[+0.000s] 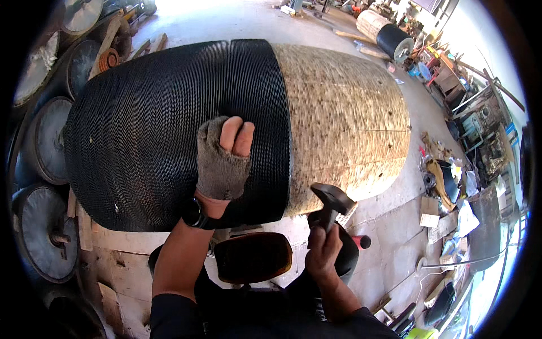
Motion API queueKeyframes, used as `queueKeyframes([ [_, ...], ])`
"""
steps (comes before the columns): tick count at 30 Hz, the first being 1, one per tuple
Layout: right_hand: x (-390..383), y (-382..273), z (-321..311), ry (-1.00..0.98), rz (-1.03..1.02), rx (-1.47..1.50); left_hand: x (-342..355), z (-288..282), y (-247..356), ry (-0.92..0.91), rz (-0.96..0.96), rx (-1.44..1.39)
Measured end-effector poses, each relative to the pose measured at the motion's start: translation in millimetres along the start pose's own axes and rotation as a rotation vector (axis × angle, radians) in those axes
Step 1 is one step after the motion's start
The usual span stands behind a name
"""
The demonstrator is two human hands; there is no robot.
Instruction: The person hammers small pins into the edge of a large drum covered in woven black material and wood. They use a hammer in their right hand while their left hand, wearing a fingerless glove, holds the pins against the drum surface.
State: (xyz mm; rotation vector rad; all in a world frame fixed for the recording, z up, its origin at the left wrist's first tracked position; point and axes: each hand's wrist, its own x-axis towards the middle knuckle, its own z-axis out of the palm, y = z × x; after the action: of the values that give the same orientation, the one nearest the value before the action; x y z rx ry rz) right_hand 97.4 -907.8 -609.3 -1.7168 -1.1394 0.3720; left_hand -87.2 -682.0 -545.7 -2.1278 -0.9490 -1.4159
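A large drum (344, 113) lies across in front of me. Its right part is bare, worn wood with small dark holes, and its left part is wrapped in black, finely grooved strips (141, 124). My left hand (226, 152), in a grey fingerless glove, rests on the black part near its edge. Its fingers are curled and pressed together; whatever they pinch is hidden. My right hand (324, 251) is closed round the handle of a hammer (333, 199), whose metal head is raised just in front of the drum's lower wooden edge.
Several rollers with round metal ends (48, 231) are stacked along the left. A dark cushion-like block (253, 258) sits between my knees. A red-and-black cylindrical thing (362, 242) is beside my right knee. Another partly wrapped drum (389, 37) and piled scrap (451, 198) are at right.
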Motion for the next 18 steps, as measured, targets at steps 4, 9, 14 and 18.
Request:
queueKeyframes([
  [4,10,17,9,0.072,-0.351,-0.419,-2,0,-1,-0.04,-0.024,0.007],
  [9,-4,25,3,0.039,-0.031,-0.31,1,9,5,0.009,-0.011,0.021],
  [14,-51,16,-18,-0.019,0.004,-0.242,5,10,-4,0.063,-0.05,0.007],
  [18,-75,19,-27,-0.052,-0.062,-0.223,4,11,2,0.064,-0.075,-0.061],
])
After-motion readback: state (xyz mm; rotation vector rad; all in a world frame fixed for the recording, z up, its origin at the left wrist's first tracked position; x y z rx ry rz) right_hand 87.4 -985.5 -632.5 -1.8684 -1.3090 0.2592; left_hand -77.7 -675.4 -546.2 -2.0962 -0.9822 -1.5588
